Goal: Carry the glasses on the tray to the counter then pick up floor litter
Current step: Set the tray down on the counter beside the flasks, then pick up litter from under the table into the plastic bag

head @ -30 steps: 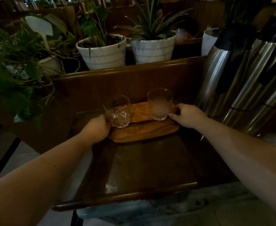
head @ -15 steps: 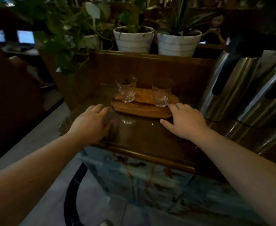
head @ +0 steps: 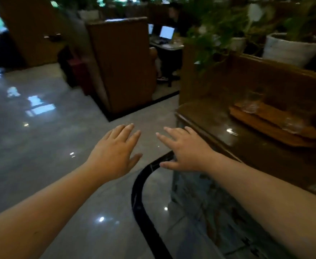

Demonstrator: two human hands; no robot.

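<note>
The wooden tray (head: pixel 265 121) lies on the dark wooden counter (head: pixel 205 116) at the right, blurred by motion. Two clear glasses stand on it, one at its left end (head: pixel 251 101) and one nearer its right end (head: pixel 293 124). My left hand (head: pixel 114 152) hovers palm down over the glossy grey floor (head: pixel 32 139), fingers spread, holding nothing. My right hand (head: pixel 183 148) is beside it, just off the counter's near corner, fingers spread and empty. I see no litter on the visible floor.
A tall brown booth back (head: pixel 123 64) stands ahead. White plant pots (head: pixel 291 49) with leafy plants line the ledge behind the counter. A black inlay strip (head: pixel 142 202) curves across the floor. A person sits at laptops (head: pixel 166 32) in the background.
Both hands have come off the counter and now hover over the floor. My view has swung left, so the tray and glasses sit at the right edge.
</note>
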